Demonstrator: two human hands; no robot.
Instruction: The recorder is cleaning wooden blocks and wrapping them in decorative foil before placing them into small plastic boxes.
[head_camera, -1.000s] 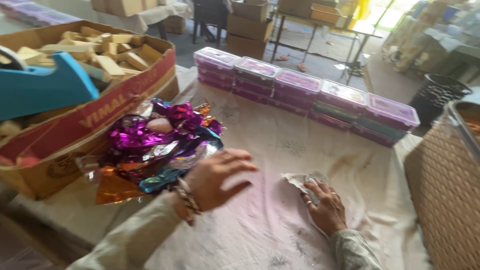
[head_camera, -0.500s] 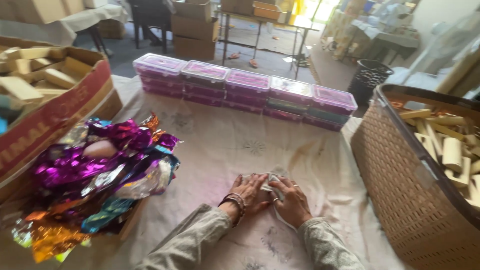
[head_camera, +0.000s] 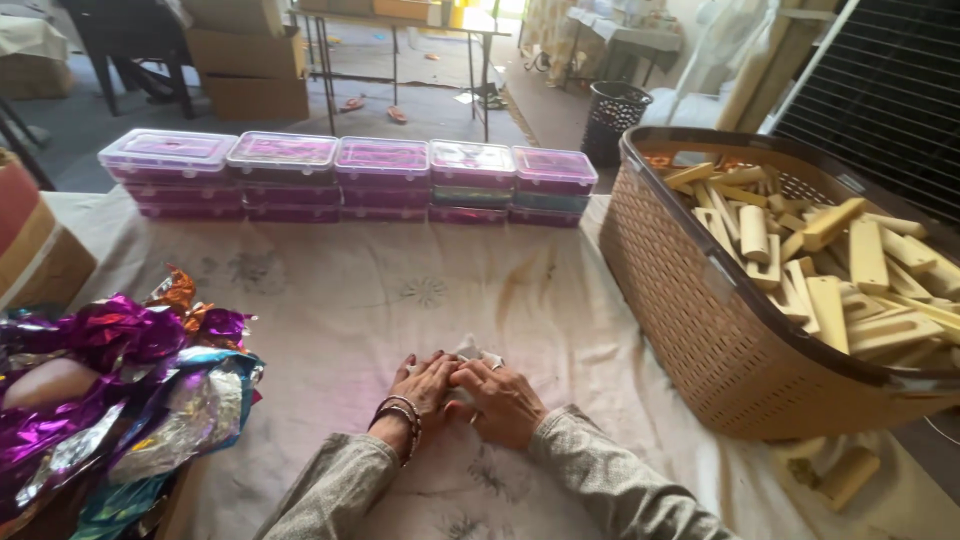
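Item: small silvery-white wrapper piece (head_camera: 470, 350), lower centre of the frame, lying on the pale tablecloth (head_camera: 400, 290). Mostly covered by both hands; only crumpled corners show above the fingertips. Long axis and pointing direction: cannot be told, too little is exposed.

Left hand (head_camera: 425, 385): palm down, fingers close together and flat, pressing on the wrapper piece; dark bangles at the wrist. Right hand (head_camera: 500, 400): palm down, fingers together, tips on the same piece, touching the left hand. Grey sleeves on both arms.

Change from half a second ago: hands in the same pressed-together pose on the piece; the view has swung right, so the woven basket now fills more of the frame and the foil heap sits lower left, partly cut off. One second ago the hands were apart, the left hand near the foil heap and only the right hand on the piece.

Surroundings: heap of crinkled foil wrappers (head_camera: 110, 390), purple, silver, orange and blue, lower left. Row of stacked clear plastic boxes with pink-purple lids (head_camera: 350, 175) across the upper centre, at the far edge of the cloth. Brown woven plastic basket (head_camera: 690, 300) at right, holding pale wooden blocks (head_camera: 830, 260). One loose wooden block (head_camera: 850, 475) lower right. Cardboard box corner (head_camera: 40, 260) at left edge. Black mesh bin (head_camera: 617, 105) on the floor, upper centre-right.
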